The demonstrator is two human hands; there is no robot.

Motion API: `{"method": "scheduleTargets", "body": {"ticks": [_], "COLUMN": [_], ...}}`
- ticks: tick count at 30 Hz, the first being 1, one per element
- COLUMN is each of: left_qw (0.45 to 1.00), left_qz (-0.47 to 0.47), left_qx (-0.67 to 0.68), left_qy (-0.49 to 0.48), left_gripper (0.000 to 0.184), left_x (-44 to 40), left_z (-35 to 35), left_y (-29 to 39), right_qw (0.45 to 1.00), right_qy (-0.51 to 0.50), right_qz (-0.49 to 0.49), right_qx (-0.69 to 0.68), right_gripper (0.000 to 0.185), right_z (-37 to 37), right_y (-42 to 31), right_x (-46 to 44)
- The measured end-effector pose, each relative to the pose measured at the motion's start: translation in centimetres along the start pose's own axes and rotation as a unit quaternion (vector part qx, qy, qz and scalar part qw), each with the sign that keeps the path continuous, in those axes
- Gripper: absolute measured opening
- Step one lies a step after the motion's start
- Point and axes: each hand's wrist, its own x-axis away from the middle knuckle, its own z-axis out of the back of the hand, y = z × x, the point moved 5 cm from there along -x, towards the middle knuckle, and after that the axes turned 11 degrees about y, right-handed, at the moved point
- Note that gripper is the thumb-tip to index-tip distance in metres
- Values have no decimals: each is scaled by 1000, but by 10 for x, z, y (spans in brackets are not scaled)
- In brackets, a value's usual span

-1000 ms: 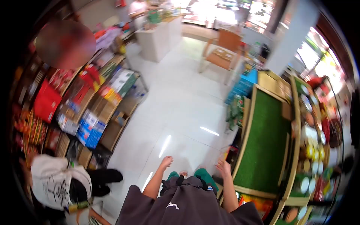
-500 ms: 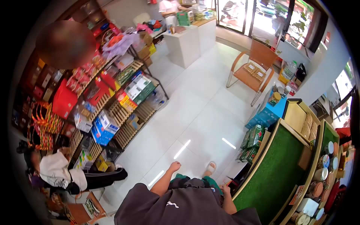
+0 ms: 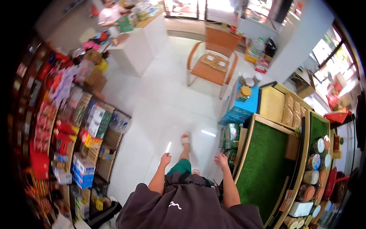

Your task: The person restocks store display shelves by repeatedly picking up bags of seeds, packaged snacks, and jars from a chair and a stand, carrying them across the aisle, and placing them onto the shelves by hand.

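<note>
My left hand [image 3: 165, 158] hangs in front of me over the white tiled floor, its fingers curled in and no object seen in it. My right hand [image 3: 221, 161] is held out with the fingers apart and holds nothing. It is nearest to the green cartons [image 3: 231, 136] stacked beside the display stand. To the right of that hand lies the stand's bin lined with green turf [image 3: 268, 156]. One sandalled foot [image 3: 185, 139] is ahead of the other on the floor.
An orange-brown armchair [image 3: 213, 68] with packets on its seat stands ahead. Jars [image 3: 244, 92] top a blue box [image 3: 248, 107]. Stocked shelves [image 3: 91, 141] line the left. A person [image 3: 110, 13] is behind the white counter [image 3: 131, 57]. More jars [image 3: 313, 162] stand right.
I have stepped forward and my view has turned left. The chair and turf-lined stand are nearer. My right hand has moved forward and its fingers have spread. My left hand has lowered.
</note>
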Motion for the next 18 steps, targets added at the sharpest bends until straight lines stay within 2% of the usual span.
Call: {"method": "scheduleTargets", "body": {"ticks": [2, 4, 6, 7, 8, 10, 11, 13, 14, 15, 16, 18], "left_qw": [998, 996, 993, 986, 982, 979, 978, 995, 995, 994, 989, 984], "left_qz": [47, 44, 59, 108, 102, 108, 111, -41, -41, 21, 83, 82], "left_qx": [-16, -40, -56, -65, -77, -76, -83, -45, -53, -27, 0, -1], "left_qy": [-26, -59, -82, -105, -139, -152, -157, -76, -78, -103, -126, -159], "left_gripper": [45, 48, 49, 49, 49, 47, 47, 45, 45, 44, 44, 43], "left_x": [-39, -79, -124, -143, -169, -204, -223, -273, -288, -304, -316, -344], "left_z": [-5, -10, -18, -23, -33, -24, -27, -32, -29, -31, -34, -43], "left_y": [9, 15, 16, 13, 3, 39, 41, 57, 71, 89, 104, 138], "right_qw": [997, 995, 977, 975, 965, 954, 955, 957, 969, 976, 981, 979], "right_qy": [6, 52, 123, 135, 154, 174, 166, 157, 127, 133, 111, 132], "right_qz": [-66, -83, -136, -143, -176, -212, -192, -138, -113, -107, -103, -35], "right_qx": [26, 37, 108, 106, 115, 125, 151, 202, 181, 136, 118, 150], "right_gripper": [48, 48, 47, 47, 46, 45, 43, 34, 33, 32, 31, 32], "right_z": [4, 13, 21, 18, 18, 13, 5, -16, -20, -29, -45, -76], "right_y": [4, 8, 1, -6, -11, -26, -35, -64, -54, -44, -67, -120], "right_x": [-20, -33, -34, -35, -31, -39, -50, -76, -114, -152, -165, -198]}}
